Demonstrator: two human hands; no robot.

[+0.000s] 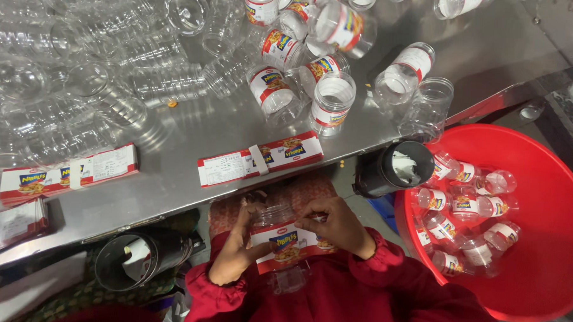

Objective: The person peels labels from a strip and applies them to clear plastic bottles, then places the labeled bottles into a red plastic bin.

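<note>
Clear plastic jar (277, 216) with red-and-white label (288, 247) held in lap below steel table (171, 176) edge, left hand (232, 254) fingers curled around jar side, right hand (335, 226) fingertips pinching label's upper edge.

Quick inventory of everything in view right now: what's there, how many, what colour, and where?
Jar in hand: one, clear, red-and-white label being wrapped on, over lap.
Unlabelled jars: many, clear, piled on table's far left.
Labelled jars on table: about eight, centre.
Label stacks: two banded bundles plus more at left edge, red-white.
Steel table: one, grey.
Red tub: one, right, holding about ten labelled jars.
Black cylinders: two, at table's near edge.
Left hand, right hand: red sleeves, both on jar.
</note>
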